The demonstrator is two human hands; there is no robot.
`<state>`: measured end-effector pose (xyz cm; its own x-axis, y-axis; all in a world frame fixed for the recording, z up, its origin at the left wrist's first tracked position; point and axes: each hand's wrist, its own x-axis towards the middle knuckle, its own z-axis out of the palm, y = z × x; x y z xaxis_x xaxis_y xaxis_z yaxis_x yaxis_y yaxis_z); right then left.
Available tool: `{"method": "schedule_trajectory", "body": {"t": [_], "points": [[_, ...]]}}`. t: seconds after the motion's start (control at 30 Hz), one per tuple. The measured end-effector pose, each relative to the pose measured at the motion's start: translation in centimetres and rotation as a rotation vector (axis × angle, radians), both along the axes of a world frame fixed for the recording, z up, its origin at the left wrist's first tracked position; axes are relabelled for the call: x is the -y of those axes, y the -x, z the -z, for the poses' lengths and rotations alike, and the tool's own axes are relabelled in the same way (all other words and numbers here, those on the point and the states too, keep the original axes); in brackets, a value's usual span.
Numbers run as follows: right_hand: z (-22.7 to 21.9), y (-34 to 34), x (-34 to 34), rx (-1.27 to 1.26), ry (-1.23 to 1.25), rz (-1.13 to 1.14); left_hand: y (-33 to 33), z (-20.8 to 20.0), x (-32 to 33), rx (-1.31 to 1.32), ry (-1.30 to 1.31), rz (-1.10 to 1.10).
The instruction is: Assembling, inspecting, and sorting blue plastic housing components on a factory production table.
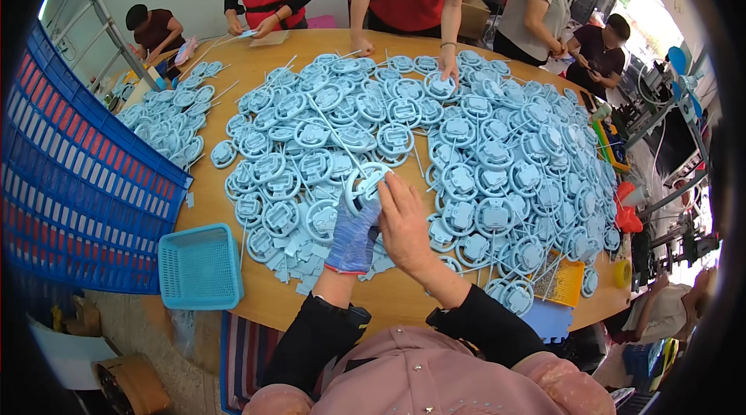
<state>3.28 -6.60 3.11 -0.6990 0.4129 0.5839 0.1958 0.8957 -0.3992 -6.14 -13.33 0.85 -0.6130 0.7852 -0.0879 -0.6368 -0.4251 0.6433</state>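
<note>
A light-blue ring-shaped plastic part (354, 185) is held up over the near side of the table, with a thin rod running from it toward the far left. My left hand (353, 238), in a purple-blue knitted glove, grips its lower edge. From the right, my bare right hand (406, 230) presses its fingers on the flat centre piece; what lies under the fingertips is hidden. Big heaps of like parts (303, 133) surround both hands, the right-hand heap (497, 182) being the denser. Small flat light-blue plates (291, 259) lie scattered beside my left wrist.
A turquoise basket (200, 302) stands at the table's left edge, beside stacked blue crates (85, 174). A yellow tray of small pieces (561, 283) sits at the near right. Across the table, a co-worker's hand (441, 79) touches the heap; several other people work around.
</note>
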Motion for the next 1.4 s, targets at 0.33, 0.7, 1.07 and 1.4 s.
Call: {"method": "schedule_trajectory", "body": {"t": [0.33,0.7,1.07,1.4], "points": [[1.5,-2.0,-4.4,-0.143,1.553,-0.283,-0.9,-0.6,0.8,-0.044,0.150,0.088],[6.2,-12.0,-7.2,-0.329,1.571,0.283,-6.8,3.3,-6.1,-0.540,0.574,0.360],[3.3,-21.2,-18.2,-0.488,1.513,0.293,-5.2,9.9,-3.4,-0.533,0.571,0.369],[12.9,-7.5,-6.5,0.407,0.481,-0.124,-0.8,14.5,4.4,-0.694,1.047,0.308]]}}
